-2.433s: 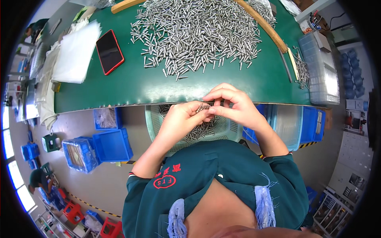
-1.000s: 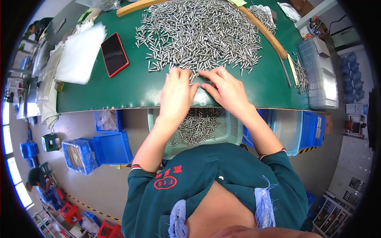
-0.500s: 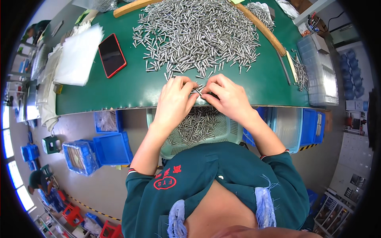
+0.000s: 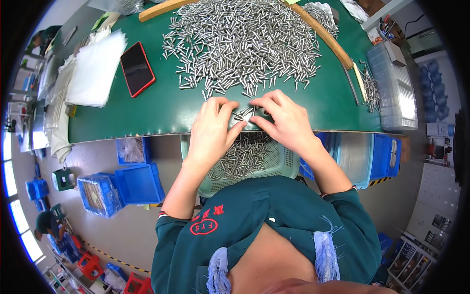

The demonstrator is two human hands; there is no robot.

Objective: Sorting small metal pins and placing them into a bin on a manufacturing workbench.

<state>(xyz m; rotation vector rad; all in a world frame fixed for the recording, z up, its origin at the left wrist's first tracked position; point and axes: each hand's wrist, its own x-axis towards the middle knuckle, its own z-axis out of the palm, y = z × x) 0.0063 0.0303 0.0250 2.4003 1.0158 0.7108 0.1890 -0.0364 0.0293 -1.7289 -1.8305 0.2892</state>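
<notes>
A broad heap of small silver metal pins (image 4: 240, 44) lies on the green tabletop (image 4: 161, 110). Close to the table's near edge, a few loose pins (image 4: 240, 116) rest between my hands. My left hand (image 4: 211, 128) is beside them with thumb and forefinger spread apart, nothing visibly gripped. Across from it, my right hand (image 4: 288, 122) also has its thumb and forefinger parted, with pins by its fingertips and its curled fingers partly hidden. Below the edge, a pale green perforated basket (image 4: 289, 164) holds many more pins (image 4: 243, 156).
Wooden strips (image 4: 325, 36) border the heap. A red-edged phone (image 4: 137, 69) and white sheets (image 4: 95, 71) lie to the left. Clear plastic boxes (image 4: 391, 88) stand at the right end. Blue crates (image 4: 139, 183) sit on the floor; another person (image 4: 46, 223) sits far left.
My fingers have parted from a close pinch around the pins at the table edge. Both thumbs and forefingers are now spread, with the pins lying between the hands.
</notes>
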